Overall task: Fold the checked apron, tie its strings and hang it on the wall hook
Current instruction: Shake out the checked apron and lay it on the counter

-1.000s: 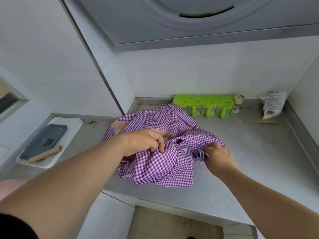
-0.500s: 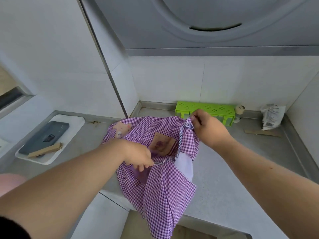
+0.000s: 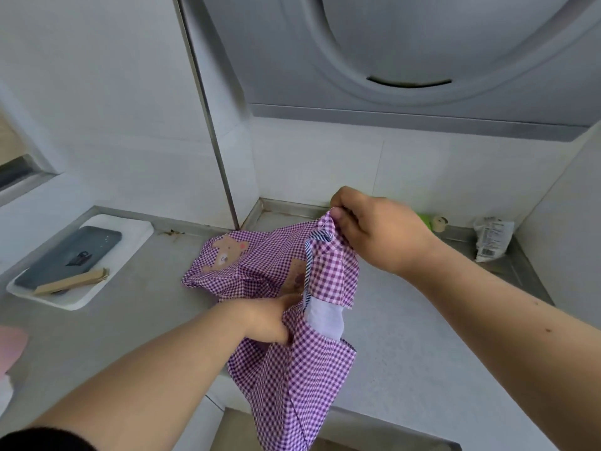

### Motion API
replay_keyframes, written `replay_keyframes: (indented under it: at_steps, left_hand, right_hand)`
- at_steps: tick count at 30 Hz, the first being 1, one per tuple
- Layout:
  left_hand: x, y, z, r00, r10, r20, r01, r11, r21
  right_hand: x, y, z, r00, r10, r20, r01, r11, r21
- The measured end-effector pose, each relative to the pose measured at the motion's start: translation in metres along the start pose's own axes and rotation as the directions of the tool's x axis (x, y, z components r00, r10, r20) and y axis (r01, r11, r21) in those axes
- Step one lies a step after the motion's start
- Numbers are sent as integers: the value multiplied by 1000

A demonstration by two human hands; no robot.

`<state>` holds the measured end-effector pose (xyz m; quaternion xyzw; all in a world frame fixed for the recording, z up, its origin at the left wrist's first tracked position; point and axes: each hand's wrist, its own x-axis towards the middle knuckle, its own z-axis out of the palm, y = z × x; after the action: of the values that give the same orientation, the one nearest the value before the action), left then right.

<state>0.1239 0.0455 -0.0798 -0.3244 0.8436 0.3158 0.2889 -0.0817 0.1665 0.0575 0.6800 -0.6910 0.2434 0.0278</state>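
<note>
The purple-and-white checked apron [image 3: 270,275] lies partly bunched on the grey counter [image 3: 406,336], a bear patch showing at its left. Its lower part hangs over the counter's front edge. My right hand [image 3: 374,232] pinches an upper edge of the apron with striped trim and holds it lifted above the counter. My left hand [image 3: 270,320] grips the cloth lower down, near a white panel on the fabric. The strings and the wall hook are not in sight.
A white tray [image 3: 130,242] at the left carries a dark flat object and a brown wooden piece. A green rack [image 3: 426,219], a small roll and a white packet [image 3: 491,239] stand by the back wall. A range hood [image 3: 422,60] hangs overhead.
My right hand has lifted the apron's edge from the counter's middle up and back. The bundle has opened out and its lower part now hangs over the front edge.
</note>
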Motion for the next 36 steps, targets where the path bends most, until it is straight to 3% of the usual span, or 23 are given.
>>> replay_keyframes:
  at_steps: [3,7,11,15,18,20,22,26,31,36]
  left_hand:
    - [-9,-3,6,1000,25,16,-25,1000,11]
    - [-30,-15,7,997,55,-56,-64,982,-178]
    - [-64,-37,-5,968,-60,-244,-88,829,-553]
    - [-108,-59,-21,888,-151,-434,-213,700,-681]
    - [-155,-61,-39,795,-190,-577,-279,728,-626]
    - [-186,-63,-51,735,-167,-657,-286,802,-524]
    - [-220,-61,-56,754,-64,-654,-279,870,-406]
    - [-269,-48,-54,838,169,-518,-269,955,-122]
    - [-299,-13,-27,824,376,-424,-350,926,142]
    - [-316,-2,-23,666,446,-598,-466,875,134]
  right_hand:
    - [-5,-15,-12,1000,-7,12,7,1000,9]
    - [-18,-33,-21,1000,-4,-27,2,998,-60]
    - [-33,-49,-24,995,99,0,-98,983,-156]
    - [-49,-77,-23,969,233,83,-205,945,-255]
    - [-63,-99,-22,936,321,144,-268,916,-299]
    - [-71,-114,-22,900,387,203,-320,900,-295]
    - [-79,-132,-24,874,423,241,-359,894,-268]
    - [-89,-183,-27,905,388,173,-373,921,-114]
    - [-84,-248,-33,946,319,58,-324,928,185]
    - [-84,-285,-41,980,196,26,-193,921,339]
